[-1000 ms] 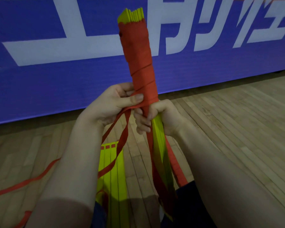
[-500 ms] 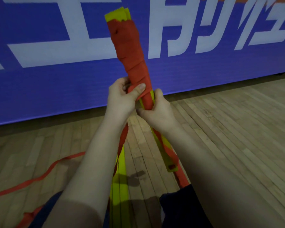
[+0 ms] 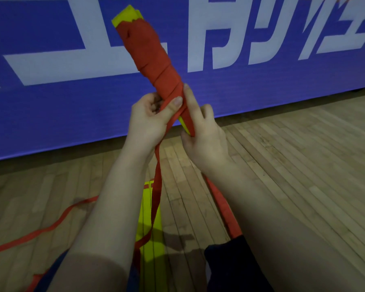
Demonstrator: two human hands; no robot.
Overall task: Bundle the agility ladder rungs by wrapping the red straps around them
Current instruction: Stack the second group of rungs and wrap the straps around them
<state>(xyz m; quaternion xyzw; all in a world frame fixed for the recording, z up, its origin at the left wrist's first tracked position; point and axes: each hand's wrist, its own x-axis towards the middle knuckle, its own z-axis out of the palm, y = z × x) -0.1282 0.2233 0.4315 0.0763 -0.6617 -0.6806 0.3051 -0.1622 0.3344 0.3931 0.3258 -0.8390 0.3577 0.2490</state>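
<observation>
A stack of yellow ladder rungs [image 3: 125, 15] tilts up and to the left in front of me, its upper half wound in red strap [image 3: 150, 53]. My left hand [image 3: 150, 119] pinches the strap against the bundle with its thumb. My right hand [image 3: 200, 129] grips the bundle just below the wrapping, index finger stretched up along it. A loose red strap [image 3: 157, 186] hangs from my left hand to the floor. More yellow rungs [image 3: 149, 220] lie flat between my arms.
A blue banner [image 3: 261, 91] with large white letters stands right behind the bundle. The wooden floor [image 3: 293, 165] spreads to the right. A long red strap tail [image 3: 40, 230] trails across the floor to the left. My dark-clothed knees [image 3: 226, 262] are at the bottom.
The bundle has tipped further left. My right index finger has stretched up along the wrapping, and my left hand has brought the strap round the bundle's lower end.
</observation>
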